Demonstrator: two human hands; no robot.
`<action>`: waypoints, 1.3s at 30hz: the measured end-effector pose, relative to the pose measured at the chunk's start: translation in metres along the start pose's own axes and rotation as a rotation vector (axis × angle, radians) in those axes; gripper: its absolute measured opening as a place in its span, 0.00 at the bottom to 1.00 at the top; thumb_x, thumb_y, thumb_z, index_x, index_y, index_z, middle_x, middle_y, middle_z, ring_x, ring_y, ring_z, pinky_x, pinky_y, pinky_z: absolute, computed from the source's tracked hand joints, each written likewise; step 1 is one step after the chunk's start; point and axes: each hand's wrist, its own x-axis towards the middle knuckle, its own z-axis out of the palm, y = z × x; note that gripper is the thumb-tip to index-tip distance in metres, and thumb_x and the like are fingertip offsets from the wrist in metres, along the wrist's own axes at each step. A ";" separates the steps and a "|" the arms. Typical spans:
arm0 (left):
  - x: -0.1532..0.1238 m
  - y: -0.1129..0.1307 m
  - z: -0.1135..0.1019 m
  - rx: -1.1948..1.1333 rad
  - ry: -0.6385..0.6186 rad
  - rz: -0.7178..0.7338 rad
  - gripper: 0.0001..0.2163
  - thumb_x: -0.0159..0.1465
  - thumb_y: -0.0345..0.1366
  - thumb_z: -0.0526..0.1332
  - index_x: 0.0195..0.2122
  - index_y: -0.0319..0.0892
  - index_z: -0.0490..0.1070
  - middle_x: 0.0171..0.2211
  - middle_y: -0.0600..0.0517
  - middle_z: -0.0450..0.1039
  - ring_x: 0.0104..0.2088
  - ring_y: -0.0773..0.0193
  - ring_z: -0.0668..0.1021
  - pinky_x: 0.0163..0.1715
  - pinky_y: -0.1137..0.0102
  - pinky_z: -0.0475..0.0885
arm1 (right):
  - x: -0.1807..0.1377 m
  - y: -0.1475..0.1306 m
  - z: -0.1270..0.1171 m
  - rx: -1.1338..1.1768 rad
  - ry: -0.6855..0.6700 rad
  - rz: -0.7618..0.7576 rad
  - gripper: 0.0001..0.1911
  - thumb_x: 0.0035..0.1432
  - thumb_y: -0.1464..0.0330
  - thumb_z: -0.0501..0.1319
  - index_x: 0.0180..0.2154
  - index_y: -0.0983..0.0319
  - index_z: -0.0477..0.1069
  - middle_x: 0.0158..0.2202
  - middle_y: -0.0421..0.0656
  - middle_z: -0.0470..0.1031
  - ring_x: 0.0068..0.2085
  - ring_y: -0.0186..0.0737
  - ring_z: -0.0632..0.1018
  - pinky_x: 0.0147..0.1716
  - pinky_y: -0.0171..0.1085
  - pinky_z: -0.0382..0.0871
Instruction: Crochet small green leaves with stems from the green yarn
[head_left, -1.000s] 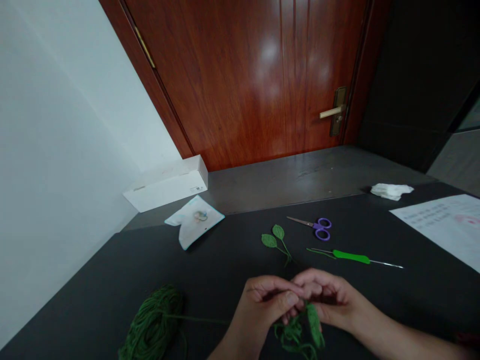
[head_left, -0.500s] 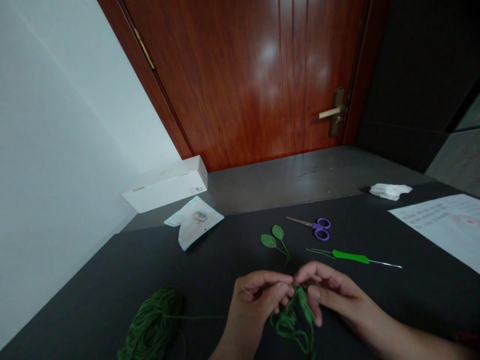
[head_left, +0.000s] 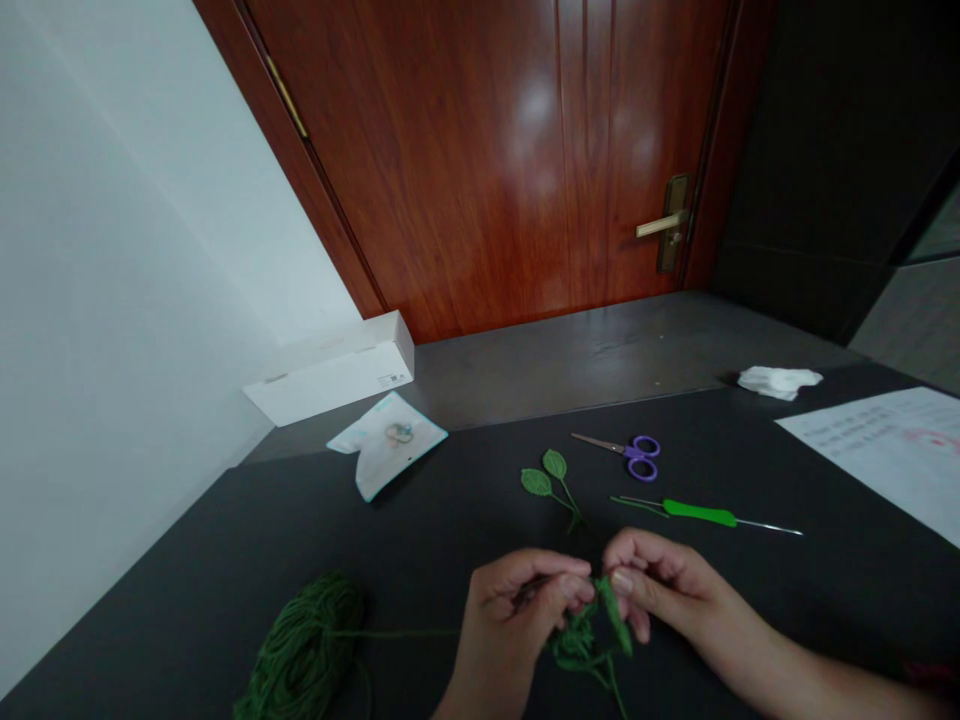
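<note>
Between my two hands hangs a green crocheted piece with loose green yarn bunched below it. My left hand pinches the yarn work from the left, thumb against forefinger. On the other side my right hand pinches the top of the piece between thumb and fingers. A strand runs from the yarn skein at lower left toward my left hand. Just beyond my hands lie two crocheted leaves on thin stems. A crochet hook with a green handle rests on the table, a short green strand beside its far end.
Purple-handled scissors lie past the hook. Farther left are a small plastic packet and a long white box by the wall. A crumpled white tissue and a printed sheet are at the right of the dark table.
My right hand has shifted slightly right and its fingers have closed on the green piece. The hands are a little farther apart at the fingertips, and the yarn below has swung.
</note>
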 end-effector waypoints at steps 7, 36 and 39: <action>0.004 -0.015 -0.004 -0.118 -0.124 0.030 0.06 0.55 0.33 0.63 0.30 0.43 0.80 0.23 0.51 0.78 0.16 0.74 0.70 0.15 0.80 0.63 | 0.002 -0.006 0.004 0.074 -0.064 0.010 0.14 0.56 0.65 0.64 0.46 0.54 0.72 0.40 0.40 0.75 0.25 0.28 0.72 0.25 0.30 0.69; 0.006 0.005 -0.011 -0.460 0.103 -0.005 0.02 0.53 0.31 0.67 0.27 0.39 0.78 0.25 0.49 0.80 0.25 0.67 0.77 0.26 0.74 0.70 | 0.000 -0.003 0.002 -0.021 0.051 0.082 0.16 0.53 0.57 0.65 0.27 0.63 0.69 0.14 0.32 0.67 0.11 0.25 0.68 0.11 0.26 0.55; 0.008 0.005 -0.011 -0.528 0.118 -0.037 0.02 0.53 0.31 0.68 0.27 0.38 0.78 0.25 0.49 0.80 0.26 0.67 0.77 0.28 0.74 0.71 | 0.001 -0.003 0.003 -0.035 0.063 0.057 0.17 0.55 0.56 0.63 0.27 0.63 0.68 0.11 0.30 0.64 0.10 0.27 0.67 0.12 0.27 0.56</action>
